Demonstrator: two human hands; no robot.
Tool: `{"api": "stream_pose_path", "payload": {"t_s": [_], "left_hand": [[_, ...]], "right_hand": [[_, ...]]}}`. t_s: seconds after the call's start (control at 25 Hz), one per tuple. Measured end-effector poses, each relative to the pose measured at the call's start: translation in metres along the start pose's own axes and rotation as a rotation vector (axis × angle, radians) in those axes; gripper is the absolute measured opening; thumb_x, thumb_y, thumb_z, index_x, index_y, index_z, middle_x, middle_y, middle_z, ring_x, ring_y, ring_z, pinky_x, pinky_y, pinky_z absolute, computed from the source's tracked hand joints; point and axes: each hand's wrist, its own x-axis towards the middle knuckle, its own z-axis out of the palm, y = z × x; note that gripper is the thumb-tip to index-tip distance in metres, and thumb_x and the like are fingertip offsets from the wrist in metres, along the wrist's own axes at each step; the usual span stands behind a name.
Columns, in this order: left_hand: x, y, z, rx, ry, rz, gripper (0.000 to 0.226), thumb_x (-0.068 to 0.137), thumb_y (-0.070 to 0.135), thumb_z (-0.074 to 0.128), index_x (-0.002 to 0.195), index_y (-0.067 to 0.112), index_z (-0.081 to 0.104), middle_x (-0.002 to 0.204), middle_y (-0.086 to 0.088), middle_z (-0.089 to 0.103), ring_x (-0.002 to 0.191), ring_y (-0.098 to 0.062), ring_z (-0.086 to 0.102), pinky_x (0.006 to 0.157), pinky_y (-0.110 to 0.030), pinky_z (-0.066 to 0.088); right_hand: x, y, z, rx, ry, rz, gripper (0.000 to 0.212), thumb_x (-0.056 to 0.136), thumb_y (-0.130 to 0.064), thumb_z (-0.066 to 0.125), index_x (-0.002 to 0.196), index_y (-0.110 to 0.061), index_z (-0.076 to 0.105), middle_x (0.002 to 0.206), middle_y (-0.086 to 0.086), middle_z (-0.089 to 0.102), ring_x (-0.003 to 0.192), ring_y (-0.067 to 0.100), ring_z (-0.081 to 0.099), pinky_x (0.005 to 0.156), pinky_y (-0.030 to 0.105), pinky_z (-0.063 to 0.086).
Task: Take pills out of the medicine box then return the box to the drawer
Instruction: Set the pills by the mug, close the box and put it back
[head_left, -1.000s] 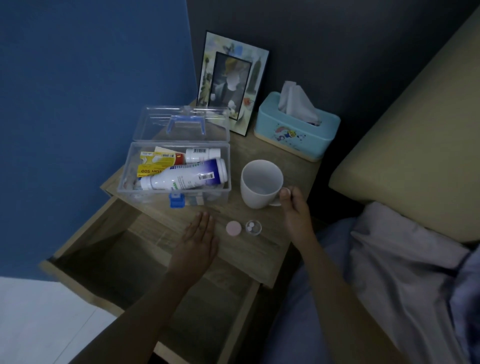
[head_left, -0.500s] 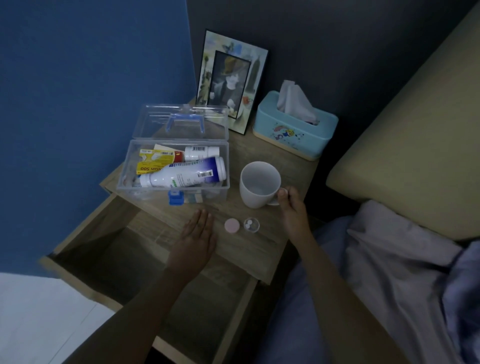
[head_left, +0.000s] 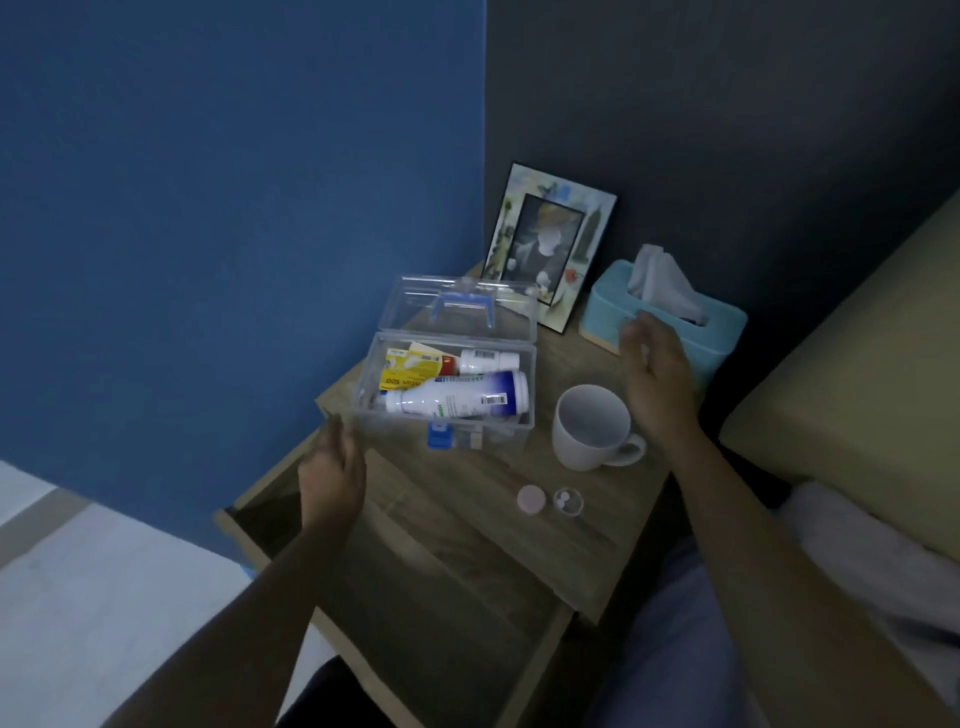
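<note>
The clear plastic medicine box (head_left: 363, 379) stands on the wooden nightstand with its lid tipped back; a white and blue bottle (head_left: 462, 400), a smaller white bottle and yellow packets lie inside. My left hand (head_left: 332, 473) hovers empty at the box's front left corner, fingers apart. My right hand (head_left: 657, 374) is raised empty to the right of the box, above the white mug (head_left: 592, 426). A small clear container with white pills (head_left: 568, 501) and its pink cap (head_left: 531, 500) sit on the nightstand top. The drawer (head_left: 415, 587) below is pulled out.
A picture frame (head_left: 550, 244) leans against the dark wall behind the box. A light blue tissue box (head_left: 670, 317) stands at the back right of the nightstand (head_left: 457, 514). A bed with a beige headboard (head_left: 857, 374) lies to the right.
My right hand let go of the mug handle and rose toward the tissue box. My left hand lifted off the nightstand and moved left, toward the box's corner. The view shifted.
</note>
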Motion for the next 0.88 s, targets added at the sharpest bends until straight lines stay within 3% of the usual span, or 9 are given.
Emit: {"api": "stream_pose_path", "payload": {"t_s": [0.04,0.12,0.24,0.32,0.4,0.52,0.68,0.8,0.88], "left_hand": [[0.013,0.012,-0.002,-0.012,0.028,0.024,0.041,0.099,0.03,0.032,0.125,0.004,0.052,0.124,-0.022,0.059,0.117,-0.039,0.053,0.098,-0.045,0.041],[0.043,0.031,-0.002,-0.013,0.079,0.06,0.04,0.099,0.027,0.034,0.124,0.001,0.052,0.129,-0.024,0.056,0.121,-0.039,0.05,0.1,-0.042,0.038],[0.084,0.038,0.004,0.017,0.047,0.082,0.041,0.099,0.028,0.033,0.116,-0.004,0.053,0.122,-0.028,0.059,0.115,-0.041,0.053,0.095,-0.042,0.039],[0.104,0.034,0.01,0.027,0.006,0.086,0.04,0.099,0.028,0.031,0.108,-0.003,0.055,0.114,-0.029,0.061,0.109,-0.042,0.055,0.086,-0.039,0.04],[0.112,0.033,0.016,0.02,-0.053,0.055,0.044,0.1,0.031,0.028,0.109,-0.001,0.056,0.119,-0.029,0.059,0.114,-0.042,0.052,0.089,-0.039,0.038],[0.117,0.026,0.027,-0.006,-0.187,-0.012,0.052,0.1,0.039,0.024,0.121,0.003,0.054,0.132,-0.027,0.053,0.123,-0.041,0.047,0.102,-0.042,0.033],[0.119,0.019,0.033,-0.141,-0.223,-0.086,0.057,0.098,0.042,0.027,0.117,-0.002,0.058,0.126,-0.029,0.056,0.117,-0.041,0.051,0.104,-0.048,0.039],[0.121,0.019,0.032,-0.161,-0.24,-0.137,0.054,0.096,0.037,0.028,0.123,-0.002,0.054,0.132,-0.026,0.052,0.124,-0.039,0.046,0.109,-0.049,0.033],[0.12,0.021,0.03,-0.189,-0.26,-0.152,0.046,0.097,0.029,0.032,0.117,-0.007,0.054,0.126,-0.027,0.055,0.12,-0.038,0.048,0.106,-0.043,0.036]], "right_hand": [[0.017,-0.01,0.012,-0.024,-0.037,0.008,0.039,0.097,-0.037,0.037,0.118,-0.008,0.052,0.116,0.002,0.052,0.107,0.014,0.048,0.089,0.023,0.033],[0.043,-0.022,0.042,-0.114,-0.131,0.011,0.031,0.098,-0.031,0.037,0.089,-0.007,0.055,0.096,0.013,0.056,0.094,0.025,0.054,0.073,0.026,0.032],[0.067,-0.02,0.084,-0.179,-0.225,0.095,0.038,0.098,-0.036,0.036,0.066,-0.017,0.045,0.072,0.005,0.051,0.07,0.023,0.051,0.062,0.026,0.029],[0.079,-0.01,0.106,-0.242,-0.247,0.177,0.043,0.097,-0.042,0.036,0.091,-0.005,0.057,0.092,0.014,0.061,0.085,0.03,0.057,0.066,0.026,0.033],[0.087,-0.003,0.12,-0.3,-0.274,0.285,0.061,0.096,-0.048,0.032,0.125,0.005,0.044,0.123,0.024,0.055,0.108,0.035,0.055,0.076,0.031,0.039],[0.095,0.004,0.134,-0.264,-0.37,0.442,0.072,0.095,-0.054,0.025,0.142,0.001,0.023,0.146,0.023,0.035,0.13,0.035,0.04,0.102,0.038,0.035],[0.102,0.004,0.138,-0.111,-0.343,0.529,0.068,0.094,-0.055,0.024,0.137,-0.003,0.037,0.139,0.016,0.044,0.124,0.031,0.045,0.1,0.037,0.035],[0.105,-0.007,0.133,0.138,-0.292,0.497,0.06,0.092,-0.06,0.021,0.124,-0.017,0.05,0.104,0.003,0.053,0.095,0.022,0.054,0.084,0.035,0.043],[0.108,-0.014,0.127,0.352,-0.259,0.492,0.064,0.09,-0.064,0.02,0.129,-0.022,0.046,0.11,0.002,0.052,0.101,0.02,0.055,0.089,0.038,0.048]]}}
